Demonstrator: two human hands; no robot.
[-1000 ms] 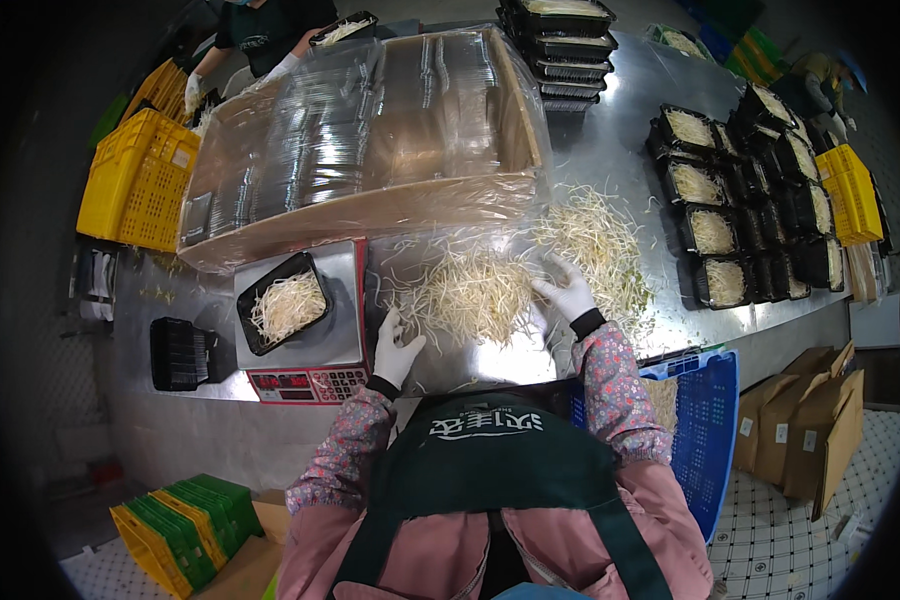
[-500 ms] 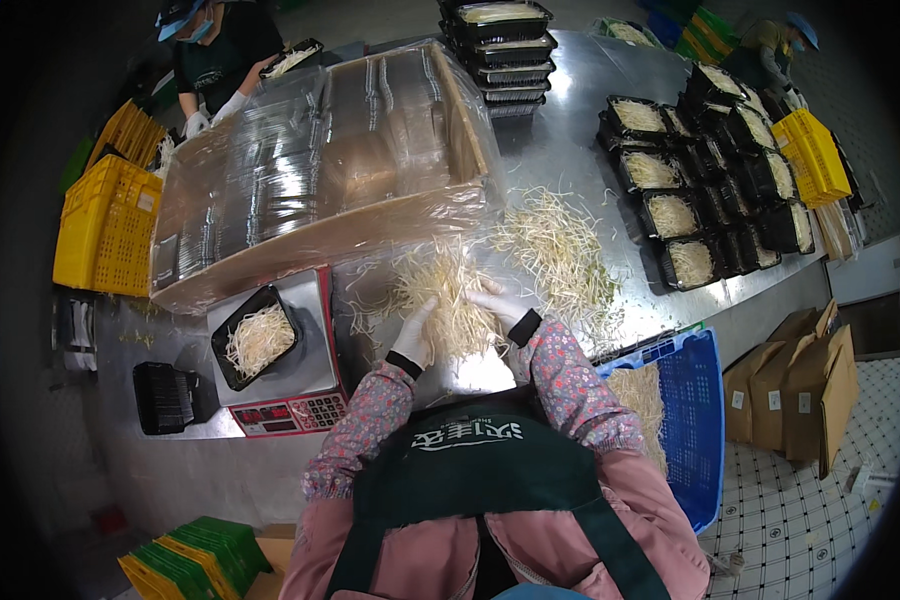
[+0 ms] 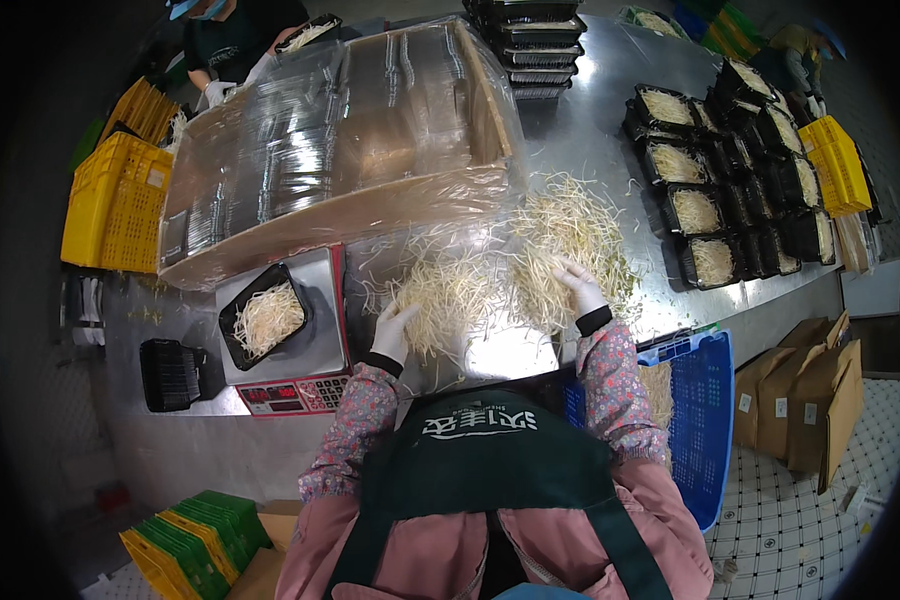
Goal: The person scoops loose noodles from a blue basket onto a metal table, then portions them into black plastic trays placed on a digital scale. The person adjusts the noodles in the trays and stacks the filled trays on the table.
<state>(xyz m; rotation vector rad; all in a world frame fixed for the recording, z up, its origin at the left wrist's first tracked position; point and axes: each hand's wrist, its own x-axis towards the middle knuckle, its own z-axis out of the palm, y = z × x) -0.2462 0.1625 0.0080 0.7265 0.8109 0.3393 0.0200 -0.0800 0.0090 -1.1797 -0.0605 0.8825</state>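
Observation:
Both my hands wear white gloves and are apart at the steel table. My left hand (image 3: pixel 395 332) rests at the left edge of a loose heap of bean sprouts (image 3: pixel 455 300), its fingers loosely stretched against the strands. At the right, my right hand (image 3: pixel 581 288) has its fingers apart, touching the near side of a larger sprout pile (image 3: pixel 570 225). Left of my hands, a black tray (image 3: pixel 233 335) filled with sprouts sits tilted in angle on a red-edged digital scale (image 3: pixel 332 330). Some fingertips are hidden among the sprouts.
A plastic-lined carton (image 3: pixel 370 220) of clear lids stands beyond the scale. Stacked black trays (image 3: pixel 165 375) lie at left; filled trays (image 3: pixel 695 210) stand at right. A blue basket (image 3: pixel 705 430) is beside my right arm. A co-worker (image 3: pixel 235 45) stands at far left.
My hands have moved apart from the gathered sprouts: the left slightly left, the right over to the right pile. The sprouts between them now lie lower and more spread. The view has shifted a little.

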